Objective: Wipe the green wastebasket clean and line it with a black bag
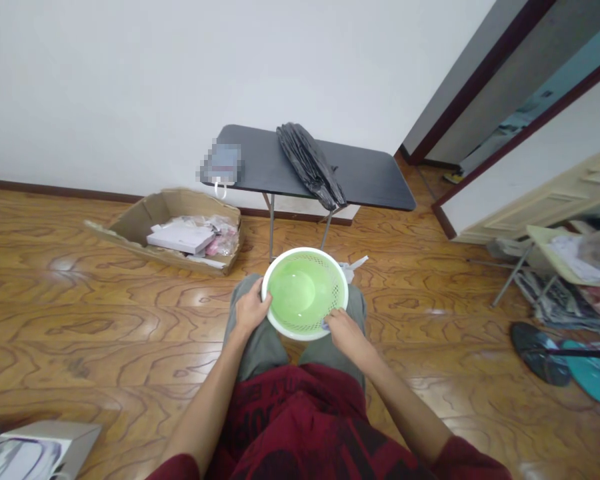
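A round green strainer bowl with a white outer rim (304, 291) rests over my knees, tilted toward me, its inside bare. My left hand (251, 308) grips the rim on its left side, fingers curled over the edge. My right hand (344, 330) is closed at the lower right rim, pinching a small bluish thing against the perforated wall; I cannot make out what it is.
A dark folding table (370, 175) stands ahead with a black plastic bag (310, 163) on it. An open cardboard box (145, 217) of packets lies on the wooden floor to the left. Chairs, papers and clutter (570, 280) crowd the right side.
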Motion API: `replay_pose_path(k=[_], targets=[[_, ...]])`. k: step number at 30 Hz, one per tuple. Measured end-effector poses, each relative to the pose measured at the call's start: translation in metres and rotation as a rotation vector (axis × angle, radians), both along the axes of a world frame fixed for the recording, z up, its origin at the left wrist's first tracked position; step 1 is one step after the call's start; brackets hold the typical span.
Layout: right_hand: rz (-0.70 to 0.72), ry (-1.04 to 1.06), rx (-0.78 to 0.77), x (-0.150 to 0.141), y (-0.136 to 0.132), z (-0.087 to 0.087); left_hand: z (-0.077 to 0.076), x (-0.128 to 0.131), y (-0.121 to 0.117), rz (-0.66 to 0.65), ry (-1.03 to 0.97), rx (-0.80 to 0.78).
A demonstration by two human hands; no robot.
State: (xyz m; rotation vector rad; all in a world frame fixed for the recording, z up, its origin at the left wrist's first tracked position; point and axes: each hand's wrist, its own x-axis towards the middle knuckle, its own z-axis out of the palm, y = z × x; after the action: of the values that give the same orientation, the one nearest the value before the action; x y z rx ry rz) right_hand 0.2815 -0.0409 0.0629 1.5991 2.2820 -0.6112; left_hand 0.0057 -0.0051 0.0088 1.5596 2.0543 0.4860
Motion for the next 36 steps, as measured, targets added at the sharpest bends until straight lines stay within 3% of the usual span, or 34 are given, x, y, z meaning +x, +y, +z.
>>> replay_pose_path(k=[5,8,11,15,21,30,36], targets=[[-0.016,0.175,-0.066,-0.030,-0.007,-0.010,-0.005,0.000,0.001,-0.004,0.016,0.013],[-0.101,0.401,-0.043,-0.054,-0.019,-0.020,-0.005,-0.001,0.000,-0.003,0.017,0.015],[-0.203,0.499,0.010,-0.065,-0.029,-0.027,-0.003,-0.002,-0.001,0.003,0.021,0.007],[-0.279,0.409,0.037,-0.055,-0.039,-0.028,-0.001,-0.002,-0.002,-0.001,0.025,-0.002],[-0.333,0.223,0.042,-0.038,-0.038,-0.015,-0.003,-0.001,0.000,-0.009,0.022,-0.003],[-0.150,0.263,-0.038,-0.079,-0.022,-0.016,0.002,0.000,0.000,-0.010,0.036,-0.010],[-0.168,0.255,-0.028,-0.053,-0.025,-0.014,0.004,-0.002,-0.002,-0.009,0.031,-0.012]])
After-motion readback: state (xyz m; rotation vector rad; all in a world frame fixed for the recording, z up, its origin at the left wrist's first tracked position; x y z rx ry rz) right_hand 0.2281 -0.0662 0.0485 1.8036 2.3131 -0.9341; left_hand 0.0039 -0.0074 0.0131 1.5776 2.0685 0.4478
